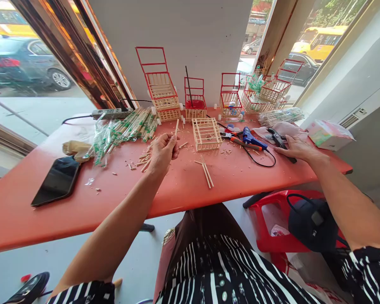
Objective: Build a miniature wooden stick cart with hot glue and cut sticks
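My left hand (164,152) is closed in a pinch above the table, holding a short, thin wooden stick (177,127) upright. On the right, my right hand (299,148) has its fingers over a black hand tool (276,138) lying on the tabletop; its exact kind is unclear. Between my hands stands a small frame of glued wooden sticks (207,134). In front of it lie a few loose sticks (206,173). A blue glue gun (249,136) and orange-handled pliers (247,144) rest left of my right hand. Cut stick pieces (144,160) are scattered near my left hand.
Finished stick models with red frames (164,90) stand along the wall. Green-wrapped stick bundles (126,128), a power strip (112,113) and a phone (57,179) are at left. A tissue pack (329,133) sits at right. A red stool (272,215) is below the red table (114,211).
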A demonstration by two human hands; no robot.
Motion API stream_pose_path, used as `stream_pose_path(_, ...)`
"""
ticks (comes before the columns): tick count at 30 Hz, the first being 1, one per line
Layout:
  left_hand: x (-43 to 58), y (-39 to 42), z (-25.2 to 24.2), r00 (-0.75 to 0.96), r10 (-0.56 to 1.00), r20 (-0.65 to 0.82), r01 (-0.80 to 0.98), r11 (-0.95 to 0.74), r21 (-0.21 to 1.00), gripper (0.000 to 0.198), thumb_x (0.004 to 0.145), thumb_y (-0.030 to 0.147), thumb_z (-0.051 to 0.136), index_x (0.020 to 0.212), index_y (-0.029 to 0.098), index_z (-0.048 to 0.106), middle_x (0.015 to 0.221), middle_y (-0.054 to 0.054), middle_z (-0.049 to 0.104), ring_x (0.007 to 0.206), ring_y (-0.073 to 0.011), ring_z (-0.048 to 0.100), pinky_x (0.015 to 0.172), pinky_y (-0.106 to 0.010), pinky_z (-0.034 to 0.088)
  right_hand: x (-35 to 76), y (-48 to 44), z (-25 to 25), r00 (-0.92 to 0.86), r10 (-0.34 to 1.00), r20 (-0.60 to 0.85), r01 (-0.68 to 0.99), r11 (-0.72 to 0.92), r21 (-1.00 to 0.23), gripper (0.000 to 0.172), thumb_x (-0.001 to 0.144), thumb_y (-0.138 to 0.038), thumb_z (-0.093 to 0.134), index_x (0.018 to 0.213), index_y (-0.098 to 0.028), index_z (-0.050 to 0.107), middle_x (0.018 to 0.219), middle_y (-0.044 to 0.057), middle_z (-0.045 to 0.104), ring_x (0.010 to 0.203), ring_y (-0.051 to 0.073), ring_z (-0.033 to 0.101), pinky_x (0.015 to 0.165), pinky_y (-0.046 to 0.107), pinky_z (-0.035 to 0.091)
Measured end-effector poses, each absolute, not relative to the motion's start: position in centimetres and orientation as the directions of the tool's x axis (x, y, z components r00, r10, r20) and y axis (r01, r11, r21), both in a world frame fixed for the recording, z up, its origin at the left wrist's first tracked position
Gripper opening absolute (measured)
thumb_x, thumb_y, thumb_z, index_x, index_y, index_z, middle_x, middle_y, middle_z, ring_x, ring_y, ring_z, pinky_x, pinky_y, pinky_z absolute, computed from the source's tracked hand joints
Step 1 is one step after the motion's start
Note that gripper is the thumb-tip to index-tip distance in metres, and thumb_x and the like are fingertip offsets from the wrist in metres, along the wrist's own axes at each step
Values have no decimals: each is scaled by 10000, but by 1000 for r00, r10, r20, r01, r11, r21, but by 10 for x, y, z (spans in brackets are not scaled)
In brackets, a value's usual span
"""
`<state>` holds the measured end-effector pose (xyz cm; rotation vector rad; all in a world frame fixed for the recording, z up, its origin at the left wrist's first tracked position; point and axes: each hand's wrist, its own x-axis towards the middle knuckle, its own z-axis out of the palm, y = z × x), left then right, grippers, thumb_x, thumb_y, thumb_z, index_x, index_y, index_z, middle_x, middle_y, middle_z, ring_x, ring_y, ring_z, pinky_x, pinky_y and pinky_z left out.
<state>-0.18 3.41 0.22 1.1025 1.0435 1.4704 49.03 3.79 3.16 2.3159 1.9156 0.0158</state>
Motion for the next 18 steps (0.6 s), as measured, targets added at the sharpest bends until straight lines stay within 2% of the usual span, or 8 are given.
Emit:
stream_pose_path(2,-2,34,2,-79,990,121,-216,-135,967,208,969,284,726,834,187,600,546,81,491,409,-57,392,410,-165,290,487,40,36,211,969,-128,968,-189,162,761,1048,-568,520,1579,-24,483,1657,352,469,1569,442,447,1226,504,395)
stream_pose_path(4,-2,34,2,-39,994,103,-231,-109,967,206,952,301,737,844,185,607,550,76,506,409,-60,414,414,-169,294,482,41,40,221,968,-118,960,-195,200,686,1049,-490,522,1536,-6,527,1591,392,510,1524,472,479,1190,521,391)
stream_pose_path(7,-3,34,2,30,998,62,-258,-52,965,256,897,363,793,840,182,622,559,60,544,424,-73,469,418,-177,305,473,37,41,229,972,-54,946,-210,247,638,1047,-458,520,1430,45,604,1500,437,546,1457,488,517,1150,519,380)
stream_pose_path(9,-5,34,1,71,997,17,-273,3,962,297,833,377,854,814,165,647,617,22,614,482,-81,536,446,-180,363,470,34,38,241,970,12,934,-236,269,639,1057,-461,508,1387,73,624,1466,441,564,1415,473,545,1129,497,390)
stream_pose_path(12,-7,36,1,125,990,-71,-292,105,951,331,724,350,945,777,126,708,766,-41,708,603,-85,617,526,-182,462,469,29,31,242,963,116,922,-266,281,667,1067,-456,490,1382,122,599,1430,446,580,1378,472,558,1129,484,395)
stream_pose_path(14,-7,37,2,144,983,-111,-323,153,934,335,673,326,983,768,117,739,791,-43,713,616,-78,609,543,-181,475,471,27,26,225,961,163,925,-263,273,688,1071,-439,475,1409,155,555,1444,457,558,1389,483,540,1160,481,377)
stream_pose_path(16,-8,38,3,166,978,-129,-357,181,916,338,640,313,1008,753,122,753,746,-31,691,594,-72,573,532,-180,458,474,24,24,200,962,186,938,-243,247,693,1072,-433,470,1472,131,510,1475,447,540,1405,483,522,1186,485,361)
stream_pose_path(18,-8,37,4,186,975,-124,-376,187,908,344,613,312,1026,742,127,766,710,-27,675,586,-71,552,523,-178,438,479,22,24,176,965,195,950,-218,224,674,1069,-433,481,1533,57,490,1501,424,534,1413,466,519,1193,489,362)
